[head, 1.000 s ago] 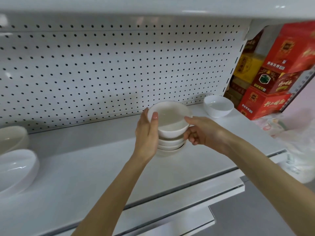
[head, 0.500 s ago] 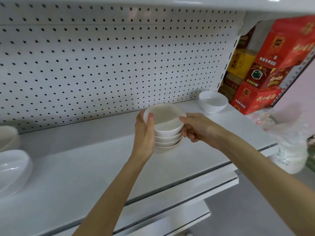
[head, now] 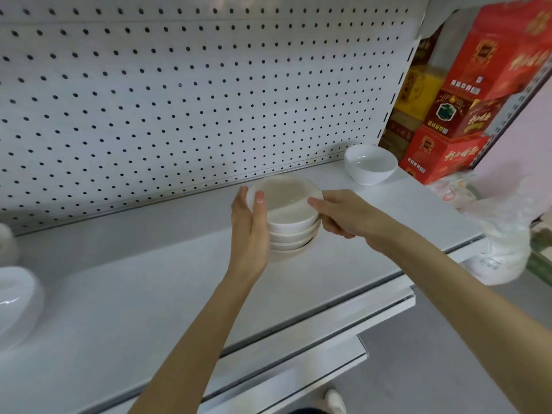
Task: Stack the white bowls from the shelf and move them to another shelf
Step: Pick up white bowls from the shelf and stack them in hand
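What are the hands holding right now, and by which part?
Both hold the stack of white bowls by its sides: left hand cups the left side, right hand grips the right, each thumb on the top bowl's rim.

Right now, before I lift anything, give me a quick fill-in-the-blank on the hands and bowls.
The left hand and right hand hold the stack of ____ bowls.
The left thumb lies over the top bowl's ____.
A single bowl stands to the stack's ____, by the red boxes.
Missing words: white; rim; right.
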### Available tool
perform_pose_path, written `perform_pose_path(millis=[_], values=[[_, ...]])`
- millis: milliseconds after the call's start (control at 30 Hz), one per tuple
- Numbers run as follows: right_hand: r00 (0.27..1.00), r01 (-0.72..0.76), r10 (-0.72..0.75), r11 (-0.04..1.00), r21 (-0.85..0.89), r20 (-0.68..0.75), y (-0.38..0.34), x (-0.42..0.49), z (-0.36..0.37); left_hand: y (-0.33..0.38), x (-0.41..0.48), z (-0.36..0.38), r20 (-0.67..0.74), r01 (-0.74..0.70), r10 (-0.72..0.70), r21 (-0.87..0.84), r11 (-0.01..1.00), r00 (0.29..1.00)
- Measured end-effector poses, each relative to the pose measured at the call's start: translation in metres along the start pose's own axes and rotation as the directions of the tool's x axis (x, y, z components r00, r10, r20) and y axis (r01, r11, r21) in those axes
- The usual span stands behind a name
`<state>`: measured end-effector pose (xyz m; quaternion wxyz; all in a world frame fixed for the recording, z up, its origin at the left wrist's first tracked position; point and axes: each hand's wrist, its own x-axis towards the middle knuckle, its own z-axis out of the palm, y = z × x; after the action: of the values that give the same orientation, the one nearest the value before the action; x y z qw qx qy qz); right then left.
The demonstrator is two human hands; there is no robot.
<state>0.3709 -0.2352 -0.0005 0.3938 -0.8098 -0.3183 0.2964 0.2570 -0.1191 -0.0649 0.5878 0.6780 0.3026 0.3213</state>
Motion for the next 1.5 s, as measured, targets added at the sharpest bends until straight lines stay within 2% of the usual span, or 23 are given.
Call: perform_pose_path(millis=[400, 800, 933, 1000, 1033, 1133, 1200, 1367, 1500], values=[[0.996, 0.058, -0.064, 0.993, -0.1, -0.055, 0.015, 0.005, 0.005, -0.002, 0.002, -0.001, -0.01, -0.068, 0.068, 0.018, 0.998, 0.998], [0.99, 0.114, -0.104, 0.988, 0.102, -0.098, 0.019, 0.0, 0.014, -0.002, 0.001, -0.002, -0.012, -0.065, 0.065, -0.01, 0.998, 0.998], [0.962, 0.098, -0.036, 0.971, 0.219, -0.271, 0.03, 0.006, 0.023, -0.003, 0.004, -0.009, 0.018, 0.016, -0.013, -0.155, 0.988, 1.0], [0.93, 0.157, -0.02, 0.924, 0.349, -0.366, 0.036, 0.012, 0.033, -0.003, 0.011, -0.011, 0.05, 0.061, -0.051, -0.216, 0.975, 0.997], [0.929, 0.178, -0.004, 0.881, 0.438, -0.37, 0.038, 0.014, 0.04, -0.004, 0.013, -0.011, 0.072, 0.081, -0.066, -0.234, 0.969, 0.995], [0.954, 0.2, 0.01, 0.722, 0.662, -0.298, 0.04, 0.023, 0.066, -0.003, 0.017, -0.008, 0.137, 0.103, -0.063, -0.31, 0.945, 0.989], [0.955, 0.224, 0.014, 0.622, 0.75, -0.297, 0.04, 0.028, 0.077, -0.002, 0.018, -0.006, 0.139, 0.104, -0.061, -0.328, 0.939, 0.988], [0.923, 0.277, 0.083, 0.531, 0.801, -0.374, 0.037, 0.02, 0.083, 0.003, 0.013, 0.004, 0.032, 0.086, -0.08, -0.295, 0.952, 0.996], [0.911, 0.304, 0.086, 0.52, 0.798, -0.403, 0.057, -0.001, 0.069, 0.008, -0.002, 0.026, 0.044, 0.079, -0.069, -0.274, 0.959, 0.997]])
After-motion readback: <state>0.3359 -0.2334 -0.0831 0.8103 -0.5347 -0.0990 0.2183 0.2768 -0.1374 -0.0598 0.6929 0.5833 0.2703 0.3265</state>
